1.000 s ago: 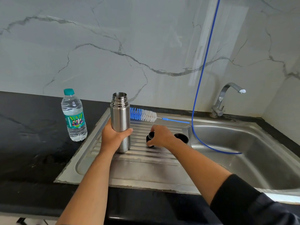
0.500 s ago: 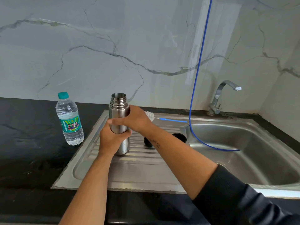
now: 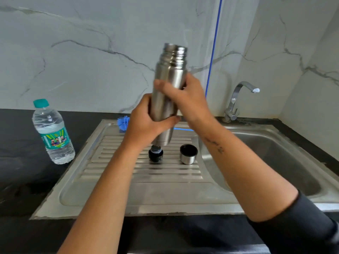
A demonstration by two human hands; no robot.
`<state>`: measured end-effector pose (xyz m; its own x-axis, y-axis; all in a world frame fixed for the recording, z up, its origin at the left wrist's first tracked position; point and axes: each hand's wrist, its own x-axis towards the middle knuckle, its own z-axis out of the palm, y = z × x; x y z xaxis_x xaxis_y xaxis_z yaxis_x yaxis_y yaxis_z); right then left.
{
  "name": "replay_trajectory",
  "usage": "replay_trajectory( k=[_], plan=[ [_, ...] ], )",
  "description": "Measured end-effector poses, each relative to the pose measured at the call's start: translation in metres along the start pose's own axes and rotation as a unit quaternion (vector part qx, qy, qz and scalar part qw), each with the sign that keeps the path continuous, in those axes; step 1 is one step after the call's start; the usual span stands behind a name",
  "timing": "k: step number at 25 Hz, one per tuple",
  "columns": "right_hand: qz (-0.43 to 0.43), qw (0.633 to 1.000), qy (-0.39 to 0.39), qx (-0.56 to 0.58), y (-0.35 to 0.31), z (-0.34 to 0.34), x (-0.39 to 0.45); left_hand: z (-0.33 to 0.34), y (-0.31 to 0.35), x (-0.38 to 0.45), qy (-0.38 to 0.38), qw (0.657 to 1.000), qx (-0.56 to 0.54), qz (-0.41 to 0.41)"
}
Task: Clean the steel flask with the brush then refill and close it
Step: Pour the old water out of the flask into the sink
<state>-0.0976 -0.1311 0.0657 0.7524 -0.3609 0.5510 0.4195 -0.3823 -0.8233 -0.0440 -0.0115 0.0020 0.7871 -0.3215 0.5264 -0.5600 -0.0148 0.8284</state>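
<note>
The open steel flask is lifted above the drainboard, tilted slightly right, its mouth uncovered. My left hand grips its lower body and my right hand wraps its upper body. Below it on the ribbed drainboard stand the black stopper and the steel cup lid, mouth up. The blue bottle brush lies at the back of the drainboard, mostly hidden behind my hands. A capped plastic water bottle stands on the black counter at left.
The sink basin lies to the right, with a steel tap behind it. A blue hose hangs down the marble wall behind the flask. Black counter surrounds the sink.
The flask has been lifted off the drainboard and raised. My right hand left the stopper, came to the flask and now holds its upper body.
</note>
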Motion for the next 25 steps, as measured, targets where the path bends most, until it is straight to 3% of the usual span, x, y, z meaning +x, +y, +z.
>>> replay_trajectory(
  k=[4,8,13,18,21,25],
  plan=[
    [-0.024,0.997,0.069,-0.002,0.018,-0.078,0.002,0.069,-0.002,-0.007,-0.082,0.996,0.000,0.017],
    [0.011,0.988,0.096,-0.124,0.066,-0.149,-0.015,0.124,-0.053,-0.046,-0.197,0.979,0.033,-0.034],
    [0.081,0.966,0.086,-0.229,0.136,-0.197,-0.042,0.153,-0.079,-0.070,-0.402,0.885,0.231,0.049],
    [0.131,0.943,0.019,-0.305,0.186,-0.225,-0.050,0.165,-0.091,-0.070,-0.456,0.834,0.291,0.111],
    [0.131,0.921,-0.054,-0.362,0.207,-0.238,-0.054,0.165,-0.095,-0.070,-0.455,0.834,0.283,0.129],
    [0.111,0.855,-0.147,-0.485,0.226,-0.244,-0.055,0.169,-0.099,-0.068,-0.449,0.837,0.286,0.125]
  ],
)
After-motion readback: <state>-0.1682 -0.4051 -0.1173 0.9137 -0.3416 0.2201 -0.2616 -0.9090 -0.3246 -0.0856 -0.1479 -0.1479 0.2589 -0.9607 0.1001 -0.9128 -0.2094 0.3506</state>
